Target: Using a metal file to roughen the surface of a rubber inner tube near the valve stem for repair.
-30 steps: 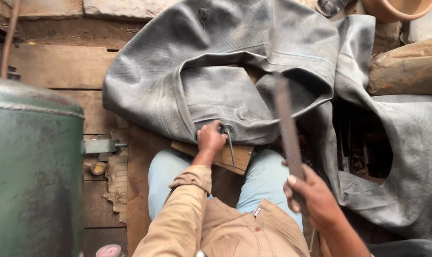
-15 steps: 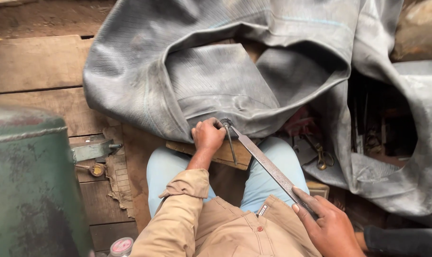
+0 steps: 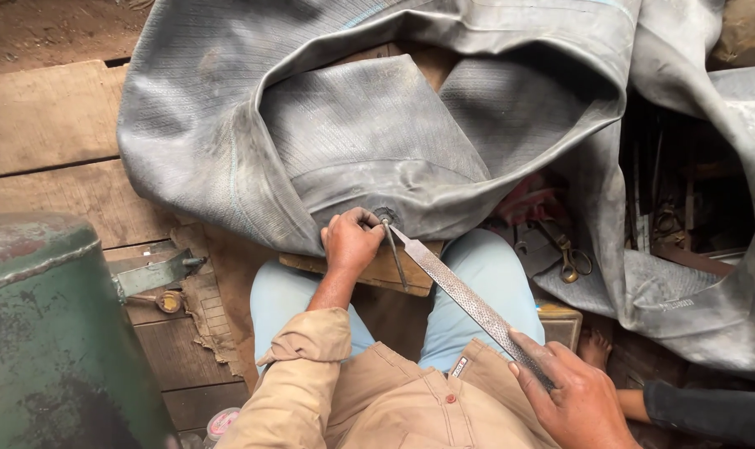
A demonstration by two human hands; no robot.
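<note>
The big grey rubber inner tube (image 3: pixel 369 125) lay draped over the wooden board (image 3: pixel 377 270) on the person's knees, its fold now filling more of the view than a second earlier. The long flat metal file (image 3: pixel 465 299), raised upright beside the tube then, had come down, its tip resting on the tube just above the board. The left hand (image 3: pixel 351 241) stayed clenched on the rubber beside that tip; the right hand (image 3: pixel 573 395) closed its grip around the file's near end, so rasping looked under way.
</note>
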